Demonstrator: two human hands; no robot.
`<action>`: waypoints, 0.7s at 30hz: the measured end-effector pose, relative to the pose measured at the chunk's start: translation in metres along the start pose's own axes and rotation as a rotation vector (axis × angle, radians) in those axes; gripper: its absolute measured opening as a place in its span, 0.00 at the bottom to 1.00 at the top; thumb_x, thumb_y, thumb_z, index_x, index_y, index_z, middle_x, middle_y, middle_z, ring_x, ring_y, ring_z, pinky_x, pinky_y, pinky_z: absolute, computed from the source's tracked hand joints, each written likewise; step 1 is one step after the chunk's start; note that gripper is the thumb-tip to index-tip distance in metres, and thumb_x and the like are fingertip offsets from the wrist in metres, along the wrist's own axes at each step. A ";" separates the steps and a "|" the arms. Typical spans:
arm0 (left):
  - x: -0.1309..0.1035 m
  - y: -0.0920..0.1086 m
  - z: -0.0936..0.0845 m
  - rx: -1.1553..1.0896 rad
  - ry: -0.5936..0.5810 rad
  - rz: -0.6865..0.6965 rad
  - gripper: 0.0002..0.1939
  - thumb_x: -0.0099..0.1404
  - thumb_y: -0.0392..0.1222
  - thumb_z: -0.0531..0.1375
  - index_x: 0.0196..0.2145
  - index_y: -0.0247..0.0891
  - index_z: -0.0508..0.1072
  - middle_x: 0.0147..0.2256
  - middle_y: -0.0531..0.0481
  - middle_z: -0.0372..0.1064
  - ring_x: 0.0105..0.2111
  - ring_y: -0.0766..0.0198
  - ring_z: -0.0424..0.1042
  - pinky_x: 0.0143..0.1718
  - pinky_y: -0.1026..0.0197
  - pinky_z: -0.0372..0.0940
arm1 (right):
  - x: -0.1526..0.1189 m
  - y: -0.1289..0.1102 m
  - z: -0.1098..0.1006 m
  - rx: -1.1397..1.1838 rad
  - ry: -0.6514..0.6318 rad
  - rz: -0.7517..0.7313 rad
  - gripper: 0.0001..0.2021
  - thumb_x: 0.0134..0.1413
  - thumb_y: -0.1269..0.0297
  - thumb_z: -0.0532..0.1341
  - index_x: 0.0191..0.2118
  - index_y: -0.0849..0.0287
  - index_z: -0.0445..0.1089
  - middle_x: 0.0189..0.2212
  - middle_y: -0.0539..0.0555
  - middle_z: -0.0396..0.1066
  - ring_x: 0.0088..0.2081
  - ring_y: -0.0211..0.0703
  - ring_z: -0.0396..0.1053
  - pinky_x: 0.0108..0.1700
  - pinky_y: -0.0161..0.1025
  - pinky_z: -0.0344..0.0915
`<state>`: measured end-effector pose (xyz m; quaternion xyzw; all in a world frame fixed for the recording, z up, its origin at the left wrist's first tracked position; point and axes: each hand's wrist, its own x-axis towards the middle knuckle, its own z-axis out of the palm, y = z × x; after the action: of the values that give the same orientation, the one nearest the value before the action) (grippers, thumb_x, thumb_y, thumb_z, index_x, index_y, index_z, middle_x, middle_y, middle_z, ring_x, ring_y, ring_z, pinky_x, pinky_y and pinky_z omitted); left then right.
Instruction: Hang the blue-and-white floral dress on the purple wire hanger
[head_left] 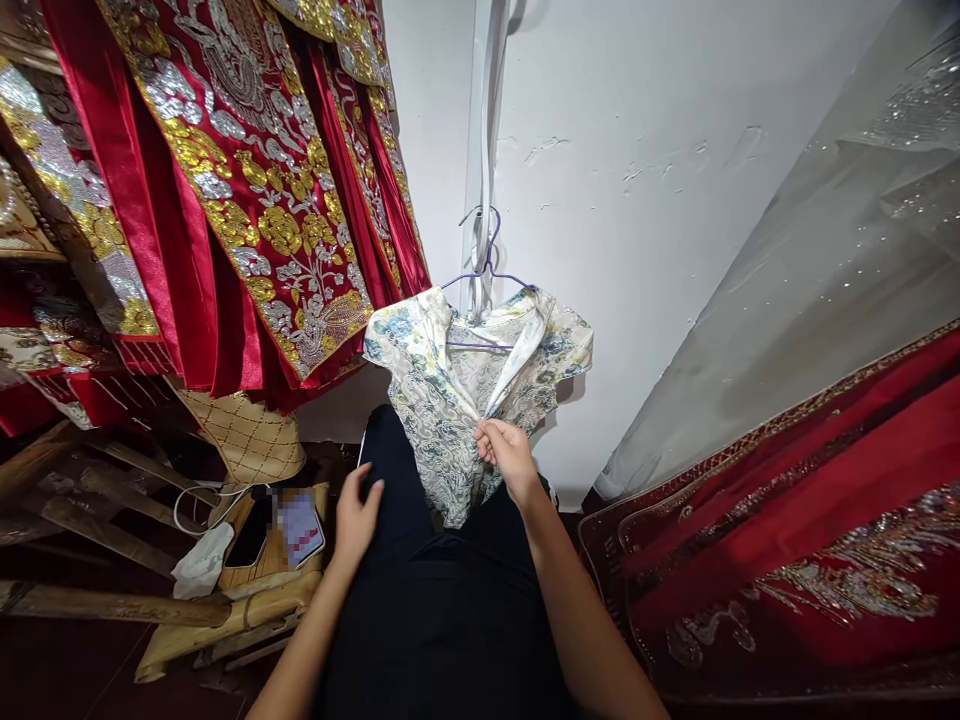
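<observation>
We pinch the front of a pale blouse with a blue, yellow and grey floral pattern (448, 420) between the thumb and curled fingers of our right hand (506, 455), at the bottom of its open neckline near the centre of the frame; what lies under those fingertips is hidden. Our left hand (360, 515) is open and empty beside our dark-clothed thigh, the thumb apart from the fingers. The blouse hangs on a thin purple wire hanger (489, 268), its hook at a white vertical strap (486, 120); its lower end drops between our legs, partly hidden. Bare white wall (637, 150) leaves room right of the blouse, while its left sleeve edge in the frame meets red satin garments with gold and silver embroidery (285, 210), cut off at the upper left. At the lower left, a pale wooden stool (251, 610) bears a black phone (250, 530), a lit phone (302, 530), partly pixelated, and crumpled white tissue or plastic (204, 560). At the right, sheer glittery material (720, 310) and a beaded red garment (825, 560) run out of frame.
</observation>
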<state>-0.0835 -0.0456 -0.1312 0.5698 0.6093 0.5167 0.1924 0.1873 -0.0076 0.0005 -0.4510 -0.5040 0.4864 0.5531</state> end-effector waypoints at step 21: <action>0.050 0.144 0.108 -0.154 -0.302 0.383 0.10 0.64 0.40 0.57 0.25 0.39 0.65 0.22 0.54 0.59 0.23 0.66 0.59 0.27 0.64 0.55 | 0.105 -0.152 0.018 0.154 0.152 -0.147 0.07 0.53 0.67 0.58 0.25 0.61 0.67 0.15 0.47 0.66 0.13 0.27 0.55 0.15 0.26 0.46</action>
<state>0.0625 0.0173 -0.0336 0.7291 0.4135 0.4977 0.2228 0.1838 0.0785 0.1653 -0.4046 -0.4535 0.4464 0.6568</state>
